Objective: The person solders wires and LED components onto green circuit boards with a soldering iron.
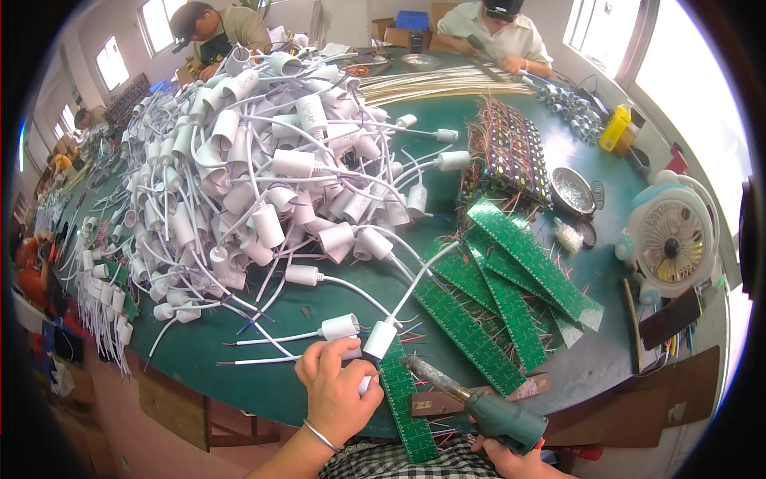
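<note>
My left hand (339,395), a bangle at its wrist, is closed round a white lamp socket (366,384), mostly hidden by the fingers. Just beyond the fingertips are another white socket (341,327) and a corded socket (381,338), the latter by the end of a narrow green circuit board strip (405,407). In my right hand (511,461) is a green heat gun (507,421) with a long, narrow metal nozzle. Its tip points left toward the strip; whether it touches is unclear. A brown bar (443,401) lies under the nozzle and touches the strip.
A big heap of corded white sockets (231,176) covers the left of the green table (303,391). Green boards (511,295) are stacked right, below wired board bundles (507,152). A fan (673,239), metal bowl (571,190) and yellow bottle (614,128) stand farther right. Two people work opposite.
</note>
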The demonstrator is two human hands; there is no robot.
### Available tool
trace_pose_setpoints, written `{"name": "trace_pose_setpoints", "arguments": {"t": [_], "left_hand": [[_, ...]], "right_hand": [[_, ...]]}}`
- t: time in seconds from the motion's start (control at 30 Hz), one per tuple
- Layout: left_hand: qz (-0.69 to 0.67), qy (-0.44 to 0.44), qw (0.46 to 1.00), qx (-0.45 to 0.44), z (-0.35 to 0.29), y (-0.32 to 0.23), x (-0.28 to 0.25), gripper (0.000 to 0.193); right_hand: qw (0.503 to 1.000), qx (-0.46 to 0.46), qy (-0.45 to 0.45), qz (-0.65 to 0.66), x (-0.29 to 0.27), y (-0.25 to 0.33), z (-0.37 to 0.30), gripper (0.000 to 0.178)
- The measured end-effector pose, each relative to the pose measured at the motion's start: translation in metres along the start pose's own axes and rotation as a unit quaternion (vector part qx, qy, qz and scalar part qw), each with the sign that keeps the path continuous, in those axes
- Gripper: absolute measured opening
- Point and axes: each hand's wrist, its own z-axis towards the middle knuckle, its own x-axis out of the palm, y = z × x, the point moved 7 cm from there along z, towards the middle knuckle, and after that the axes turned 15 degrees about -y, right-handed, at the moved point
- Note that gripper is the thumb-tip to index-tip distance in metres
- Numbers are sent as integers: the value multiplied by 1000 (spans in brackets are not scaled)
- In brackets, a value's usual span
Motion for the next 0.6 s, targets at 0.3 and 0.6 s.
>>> {"name": "trace_pose_setpoints", "arguments": {"t": [0.3,0.6], "left_hand": [[-2,0,1000,-1,-1,-1,-1,17],[-23,-9,999,21,0,-2,-5,20]], "right_hand": [[998,-39,-4,-40,-1,-5,-2,23],[999,15,17,-42,0,-2,-2,22]]}}
